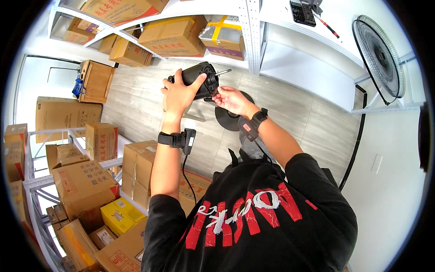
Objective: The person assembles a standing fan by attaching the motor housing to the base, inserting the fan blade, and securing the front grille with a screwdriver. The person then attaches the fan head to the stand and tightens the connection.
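Left hand (179, 94) clamped around black fan motor (192, 74), 1 metal shaft (224, 72) protruding; right hand (232, 100) at its front rim, cannot tell whether gripping.

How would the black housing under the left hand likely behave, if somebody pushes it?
The housing is probably stiff: its shell shows no dent under the left hand. It may roll, as its body looks rounded. The metal shaft sticks out at one end, so it might catch on things.

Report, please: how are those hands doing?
Left fingers clasp black housing; right fingers at its edge. Metal shaft sticks out. Black disc partly hidden behind right hand.
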### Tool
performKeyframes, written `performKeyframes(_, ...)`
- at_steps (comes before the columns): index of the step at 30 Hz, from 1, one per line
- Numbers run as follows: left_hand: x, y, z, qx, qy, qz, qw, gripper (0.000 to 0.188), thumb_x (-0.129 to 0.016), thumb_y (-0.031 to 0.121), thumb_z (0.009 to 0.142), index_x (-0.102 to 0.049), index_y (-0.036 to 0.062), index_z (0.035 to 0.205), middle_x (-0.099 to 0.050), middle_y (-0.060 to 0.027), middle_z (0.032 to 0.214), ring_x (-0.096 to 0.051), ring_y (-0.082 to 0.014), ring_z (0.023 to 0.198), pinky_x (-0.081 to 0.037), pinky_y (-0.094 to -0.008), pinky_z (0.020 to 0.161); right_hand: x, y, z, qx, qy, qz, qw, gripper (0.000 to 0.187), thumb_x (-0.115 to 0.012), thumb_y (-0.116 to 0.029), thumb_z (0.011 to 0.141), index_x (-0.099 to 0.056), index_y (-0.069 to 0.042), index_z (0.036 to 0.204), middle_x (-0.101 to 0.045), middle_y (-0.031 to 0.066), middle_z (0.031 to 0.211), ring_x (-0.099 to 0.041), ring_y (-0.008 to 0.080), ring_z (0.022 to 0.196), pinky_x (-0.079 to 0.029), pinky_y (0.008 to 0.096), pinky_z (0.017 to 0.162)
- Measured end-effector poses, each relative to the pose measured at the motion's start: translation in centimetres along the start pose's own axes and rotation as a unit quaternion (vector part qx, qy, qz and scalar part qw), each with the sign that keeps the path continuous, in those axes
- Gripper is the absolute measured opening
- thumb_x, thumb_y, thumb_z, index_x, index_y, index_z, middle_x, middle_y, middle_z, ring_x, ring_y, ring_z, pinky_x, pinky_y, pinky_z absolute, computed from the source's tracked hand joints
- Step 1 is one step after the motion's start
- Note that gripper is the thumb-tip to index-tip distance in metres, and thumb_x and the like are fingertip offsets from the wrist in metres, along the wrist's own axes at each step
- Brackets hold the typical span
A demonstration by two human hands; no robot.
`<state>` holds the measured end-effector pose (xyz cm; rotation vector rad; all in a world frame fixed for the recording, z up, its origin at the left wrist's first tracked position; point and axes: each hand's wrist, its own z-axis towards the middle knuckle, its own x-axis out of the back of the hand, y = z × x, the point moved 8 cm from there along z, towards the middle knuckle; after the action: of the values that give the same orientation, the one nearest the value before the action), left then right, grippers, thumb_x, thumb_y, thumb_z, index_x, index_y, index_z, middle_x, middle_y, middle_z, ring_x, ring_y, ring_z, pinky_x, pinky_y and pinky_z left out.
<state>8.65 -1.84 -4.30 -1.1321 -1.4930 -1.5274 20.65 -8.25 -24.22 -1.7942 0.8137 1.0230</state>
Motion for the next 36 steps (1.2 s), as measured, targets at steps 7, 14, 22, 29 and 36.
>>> performKeyframes(7, -0.1, 0.1, -0.4, -0.019, 0.028, -0.004, 0.999, 0.092, -0.067, 0.072, 0.074, -0.050, 0.0113, 0.141, -0.047, -0.0343, 0.131, -0.042, -0.0509, 0.123, -0.032, -0.0517, 0.109, -1.7, 0.9, -1.0, -0.085, -0.012, -0.015, 0.996, 0.040, -0.054, -0.040, 0.101, -0.061, 0.000, 0.104, -0.064, 0.0120, 0.096, -0.064, 0.0211, 0.095, -0.053, 0.0323, 0.082)
performKeyframes(14, -0.5, -0.4, 0.2, -0.037, 0.042, -0.019, 0.998, 0.089, -0.071, 0.068, 0.072, -0.051, 0.0143, 0.141, -0.041, -0.0351, 0.137, -0.041, -0.0532, 0.124, -0.038, -0.0555, 0.105, -0.3, 1.7, 0.1, -0.119, -0.051, -0.036, 0.991, 0.040, -0.060, -0.043, 0.099, -0.062, -0.004, 0.092, -0.064, 0.0065, 0.084, -0.062, 0.0167, 0.076, -0.051, 0.0279, 0.069)
performKeyframes(22, -0.2, 0.1, 0.1, -0.078, 0.015, -0.039, 0.996, 0.083, -0.073, 0.061, 0.076, -0.050, 0.0145, 0.141, -0.039, -0.0332, 0.137, -0.040, -0.0510, 0.124, -0.037, -0.0542, 0.106, -0.6, -5.6, 0.0, 0.090, 0.059, -0.172, 0.979, 0.008, -0.067, -0.010, 0.093, -0.067, -0.003, 0.098, -0.064, 0.0024, 0.089, -0.060, 0.0117, 0.074, -0.054, 0.0267, 0.072)
performKeyframes(29, -0.6, -0.2, 0.3, -0.079, 0.013, -0.041, 0.996, 0.082, -0.072, 0.059, 0.079, -0.048, 0.0136, 0.142, -0.037, -0.0329, 0.140, -0.039, -0.0509, 0.126, -0.035, -0.0552, 0.107, 0.3, -5.7, 2.4, 0.050, 0.005, -0.154, 0.987, 0.012, -0.064, -0.010, 0.096, -0.067, -0.003, 0.105, -0.065, 0.0005, 0.094, -0.061, 0.0111, 0.085, -0.052, 0.0258, 0.081)
performKeyframes(36, -0.4, -0.1, -0.3, -0.061, 0.020, -0.024, 0.998, 0.085, -0.072, 0.061, 0.077, -0.048, 0.0135, 0.142, -0.034, -0.0363, 0.142, -0.037, -0.0520, 0.127, -0.035, -0.0554, 0.107, 0.6, -5.6, 3.4, 0.027, -0.021, -0.138, 0.990, 0.017, -0.066, -0.008, 0.094, -0.066, -0.005, 0.111, -0.065, 0.0007, 0.097, -0.060, 0.0107, 0.088, -0.051, 0.0253, 0.083)
